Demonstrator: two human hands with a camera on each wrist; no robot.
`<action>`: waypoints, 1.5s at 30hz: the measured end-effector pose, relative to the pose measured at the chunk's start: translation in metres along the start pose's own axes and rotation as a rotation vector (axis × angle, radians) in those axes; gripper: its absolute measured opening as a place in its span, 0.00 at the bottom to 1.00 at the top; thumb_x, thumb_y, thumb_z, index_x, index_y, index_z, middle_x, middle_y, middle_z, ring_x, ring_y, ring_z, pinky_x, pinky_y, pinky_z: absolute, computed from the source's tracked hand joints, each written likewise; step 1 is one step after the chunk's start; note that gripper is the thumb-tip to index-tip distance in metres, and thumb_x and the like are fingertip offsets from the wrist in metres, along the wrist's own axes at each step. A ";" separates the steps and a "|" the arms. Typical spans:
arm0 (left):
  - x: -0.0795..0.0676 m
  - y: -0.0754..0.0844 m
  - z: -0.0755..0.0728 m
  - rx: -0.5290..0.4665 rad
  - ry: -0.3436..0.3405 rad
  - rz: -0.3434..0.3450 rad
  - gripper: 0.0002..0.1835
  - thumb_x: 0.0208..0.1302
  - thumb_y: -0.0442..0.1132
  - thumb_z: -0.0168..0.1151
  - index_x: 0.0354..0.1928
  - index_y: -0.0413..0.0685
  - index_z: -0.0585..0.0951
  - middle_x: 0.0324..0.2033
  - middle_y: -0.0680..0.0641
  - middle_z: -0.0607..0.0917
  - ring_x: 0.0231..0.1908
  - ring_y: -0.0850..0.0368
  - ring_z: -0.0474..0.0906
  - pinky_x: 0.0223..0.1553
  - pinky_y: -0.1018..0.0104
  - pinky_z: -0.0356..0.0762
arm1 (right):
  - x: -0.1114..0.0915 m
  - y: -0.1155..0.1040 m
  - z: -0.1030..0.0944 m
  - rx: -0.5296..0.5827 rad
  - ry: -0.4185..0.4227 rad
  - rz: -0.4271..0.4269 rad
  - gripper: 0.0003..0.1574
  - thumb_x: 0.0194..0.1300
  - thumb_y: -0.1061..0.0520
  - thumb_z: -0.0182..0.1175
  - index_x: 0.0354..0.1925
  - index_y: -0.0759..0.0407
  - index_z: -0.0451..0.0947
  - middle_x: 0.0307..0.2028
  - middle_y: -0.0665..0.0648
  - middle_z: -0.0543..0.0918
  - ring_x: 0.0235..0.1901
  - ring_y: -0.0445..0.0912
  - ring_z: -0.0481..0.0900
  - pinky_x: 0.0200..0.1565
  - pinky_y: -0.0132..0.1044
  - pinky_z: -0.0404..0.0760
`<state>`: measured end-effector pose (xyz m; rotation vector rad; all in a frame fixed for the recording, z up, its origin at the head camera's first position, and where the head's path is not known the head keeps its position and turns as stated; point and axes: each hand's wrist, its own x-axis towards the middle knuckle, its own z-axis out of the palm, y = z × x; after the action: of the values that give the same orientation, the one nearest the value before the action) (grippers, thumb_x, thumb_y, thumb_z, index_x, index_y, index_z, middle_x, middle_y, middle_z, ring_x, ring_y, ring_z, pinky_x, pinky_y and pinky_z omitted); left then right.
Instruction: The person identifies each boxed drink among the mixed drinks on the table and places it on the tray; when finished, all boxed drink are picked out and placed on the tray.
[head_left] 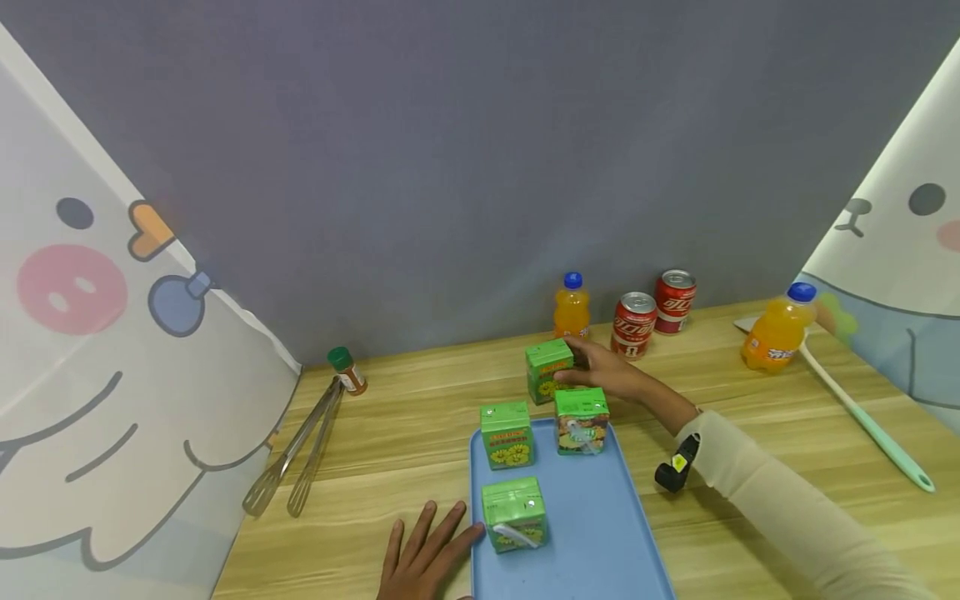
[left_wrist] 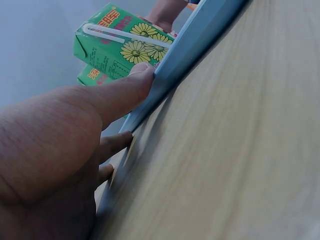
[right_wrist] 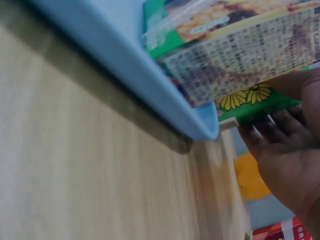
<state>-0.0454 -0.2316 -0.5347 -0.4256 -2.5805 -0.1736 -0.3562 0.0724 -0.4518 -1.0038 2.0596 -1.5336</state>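
Observation:
My right hand [head_left: 609, 371] grips a green drink carton [head_left: 546, 379] with yellow flowers, just past the far edge of the blue tray [head_left: 592, 525]. In the right wrist view its thumb and fingers lie on either side of that carton [right_wrist: 260, 106]. Three similar cartons stand on the tray: one at far left [head_left: 507, 442], one at far right [head_left: 581, 425] and one nearer me [head_left: 516, 512]. Fingers spread, my left hand [head_left: 423, 558] rests at the tray's left side, its thumb touching the rim [left_wrist: 167, 75].
Behind the right hand are an orange soda bottle [head_left: 572, 310] and two red cans [head_left: 633, 325]. Another orange bottle [head_left: 776, 333] and a green-handled spatula [head_left: 862, 417] are at right. Metal tongs [head_left: 300, 454] and a green-capped spice jar [head_left: 348, 372] lie at left.

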 end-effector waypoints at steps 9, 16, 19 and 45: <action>0.000 0.002 0.001 -0.005 0.011 -0.013 0.35 0.64 0.74 0.49 0.72 0.78 0.67 0.71 0.59 0.70 0.73 0.52 0.57 0.75 0.59 0.24 | -0.005 -0.003 0.003 0.020 0.062 0.001 0.40 0.68 0.54 0.67 0.71 0.61 0.62 0.60 0.64 0.78 0.60 0.58 0.77 0.55 0.45 0.82; -0.003 0.003 0.002 -0.004 -0.001 -0.008 0.42 0.58 0.80 0.48 0.73 0.77 0.66 0.72 0.58 0.69 0.74 0.53 0.55 0.75 0.59 0.24 | -0.011 -0.009 0.002 -0.107 0.146 -0.004 0.43 0.67 0.49 0.68 0.73 0.57 0.62 0.63 0.60 0.77 0.65 0.58 0.72 0.61 0.53 0.76; -0.004 0.003 0.001 -0.004 0.004 -0.010 0.45 0.53 0.84 0.48 0.73 0.77 0.67 0.71 0.58 0.70 0.74 0.53 0.55 0.75 0.59 0.24 | -0.011 -0.014 0.000 -0.116 0.166 -0.013 0.38 0.67 0.49 0.68 0.69 0.57 0.67 0.60 0.59 0.79 0.63 0.57 0.75 0.60 0.53 0.77; -0.002 0.002 0.002 0.003 0.014 -0.008 0.42 0.58 0.82 0.45 0.72 0.77 0.67 0.71 0.58 0.70 0.74 0.53 0.55 0.75 0.59 0.24 | -0.027 -0.073 -0.007 -0.124 0.239 -0.042 0.35 0.65 0.50 0.69 0.66 0.55 0.70 0.54 0.58 0.81 0.57 0.56 0.80 0.52 0.45 0.84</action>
<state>-0.0439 -0.2304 -0.5371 -0.4120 -2.5685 -0.1747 -0.3197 0.0856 -0.3841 -0.9518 2.3350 -1.6329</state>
